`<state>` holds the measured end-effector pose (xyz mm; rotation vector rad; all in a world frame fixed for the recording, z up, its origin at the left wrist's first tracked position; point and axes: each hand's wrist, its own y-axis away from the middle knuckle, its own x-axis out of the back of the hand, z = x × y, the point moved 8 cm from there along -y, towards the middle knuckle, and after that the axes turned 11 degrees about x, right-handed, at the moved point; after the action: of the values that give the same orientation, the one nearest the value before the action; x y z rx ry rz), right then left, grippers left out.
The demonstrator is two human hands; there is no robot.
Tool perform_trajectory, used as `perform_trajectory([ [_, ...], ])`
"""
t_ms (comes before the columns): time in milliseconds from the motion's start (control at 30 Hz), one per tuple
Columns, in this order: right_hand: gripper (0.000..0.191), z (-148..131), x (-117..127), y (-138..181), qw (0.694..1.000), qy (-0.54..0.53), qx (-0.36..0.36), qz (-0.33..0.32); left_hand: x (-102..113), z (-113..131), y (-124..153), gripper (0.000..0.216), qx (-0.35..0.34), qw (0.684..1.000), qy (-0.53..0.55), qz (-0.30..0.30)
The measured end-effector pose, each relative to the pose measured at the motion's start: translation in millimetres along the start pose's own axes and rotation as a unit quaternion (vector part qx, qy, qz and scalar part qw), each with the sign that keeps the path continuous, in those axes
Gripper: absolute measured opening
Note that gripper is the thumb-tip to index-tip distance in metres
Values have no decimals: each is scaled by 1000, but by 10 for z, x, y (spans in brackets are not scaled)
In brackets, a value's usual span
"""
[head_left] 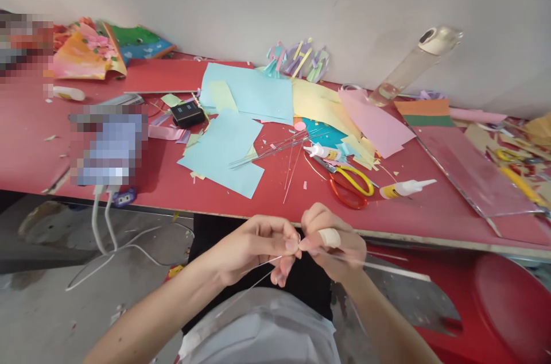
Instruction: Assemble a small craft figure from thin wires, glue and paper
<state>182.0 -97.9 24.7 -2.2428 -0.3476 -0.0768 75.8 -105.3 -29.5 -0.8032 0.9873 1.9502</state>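
The left hand [258, 246] and the right hand [333, 243] are meeting fingertip to fingertip, both pinching a thin wire [253, 287] between thumb and forefinger, the other fingers curling loosely. The pinch is sitting just below the near edge of the red table [430, 220], over the person's lap, and the wire is trailing down and to the left from it. One right-hand finger is wearing a pale bandage [329, 236] just beside the grip. Directly beyond the grip, on the table, a bundle of similar wires [275, 148] is lying partly on a light blue paper sheet [224, 151]. Beyond and slightly right of the grip, scissors [350, 183] with one red and one yellow handle are lying flat, with a small glue bottle [407, 188] just to their right and another glue bottle [322, 151] just behind them. Farther back, yellow paper [318, 103] and pink paper [374, 123] are overlapping.
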Motion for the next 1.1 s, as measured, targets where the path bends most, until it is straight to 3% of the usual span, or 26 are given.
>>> perform_trajectory([
  [100, 22, -51, -12, -58, 996, -18, 29, -82, -7, -72, -11, 18, 42, 999, -23, -24],
  [167, 22, 15, -8, -53, 995, -42, -5, -92, 6, -42, -2, 21, 15, 998, -58, -7],
  [300, 15, 315, 87, 155, 974, -80, -204, 56, 23, 170, 114, 21, -140, 968, -184, 96],
  [367, 6, 360, 85, 313, 952, -77, -272, 114, -5, 300, 237, 17, -233, 905, -309, 179],
  [433, 11, 331, 34, 413, 939, -83, -307, 129, -97, 387, 358, 14, -313, 803, -446, 242],
  [533, 20, 255, -3, 453, 930, -92, -325, 144, -247, 398, 438, 13, -382, 664, -584, 266],
  [633, 8, 190, 8, 380, 939, -73, -305, 143, -337, 370, 452, 13, -417, 568, -656, 269],
  [700, 6, 161, 16, 317, 948, -55, -283, 132, -369, 355, 450, 12, -427, 535, -678, 268],
  [733, 8, 151, 16, 292, 952, -48, -274, 126, -371, 353, 446, 12, -427, 533, -680, 268],
  [800, 12, 135, 13, 256, 959, -35, -259, 111, -347, 358, 433, 13, -414, 567, -662, 263],
  [1000, 22, 83, 12, 177, 978, 31, -202, 47, -71, 332, 293, 15, -262, 809, -466, 243],
  [1100, 27, 104, 27, 159, 982, 42, -181, 13, 78, 256, 201, 21, -178, 906, -321, 212],
])
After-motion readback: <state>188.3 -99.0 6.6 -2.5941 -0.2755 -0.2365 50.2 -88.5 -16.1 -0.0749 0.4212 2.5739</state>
